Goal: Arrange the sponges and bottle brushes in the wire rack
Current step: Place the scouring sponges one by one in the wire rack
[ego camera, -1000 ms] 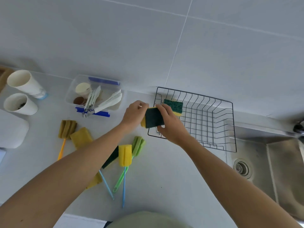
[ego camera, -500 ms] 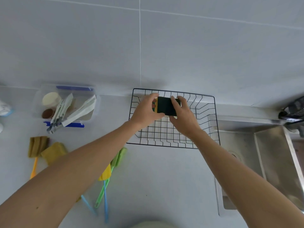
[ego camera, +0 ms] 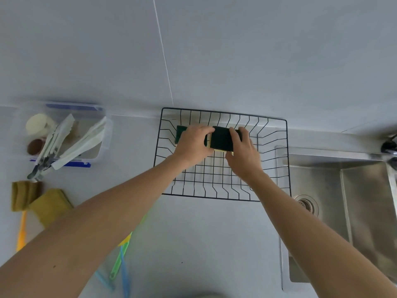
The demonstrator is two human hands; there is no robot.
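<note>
A black wire rack [ego camera: 277, 121] stands on the counter against the wall. Both hands hold a green-and-yellow sponge [ego camera: 221, 139] low inside its back part: my left hand [ego camera: 193, 145] grips its left end, my right hand [ego camera: 242, 151] its right end. Another green sponge [ego camera: 180, 134] lies in the rack's back left corner, partly hidden by my left hand. On the counter at the left lie an orange-handled bottle brush [ego camera: 22, 194] and a yellow sponge [ego camera: 51, 205]. Green and blue brush handles [ego camera: 120, 261] show below my left forearm.
A clear plastic box [ego camera: 105, 143] with tongs, a cup and other utensils sits at the back left. A steel sink [ego camera: 343, 211] with a drain lies right of the rack, and a tap [ego camera: 388, 145] is at the right edge. A tiled wall rises behind.
Both hands carried the sponge from the rack's front left corner into the rack and lowered it toward the back, beside the first sponge. The view shifted right.
</note>
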